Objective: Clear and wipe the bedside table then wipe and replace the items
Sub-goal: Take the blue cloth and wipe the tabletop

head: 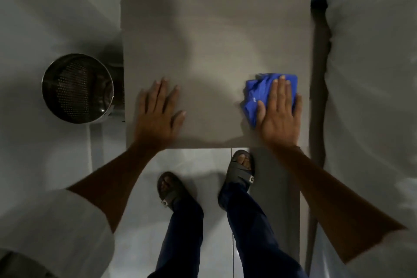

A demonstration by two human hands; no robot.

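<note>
The grey-brown bedside table fills the middle of the view, its top bare of items. My right hand lies flat on a crumpled blue cloth near the table's front right corner, pressing it against the surface. My left hand rests flat on the front left part of the tabletop, fingers spread, holding nothing.
A perforated metal bin stands on the floor just left of the table. A bed with white bedding runs along the right side. My feet in dark sandals stand on pale floor tiles in front of the table.
</note>
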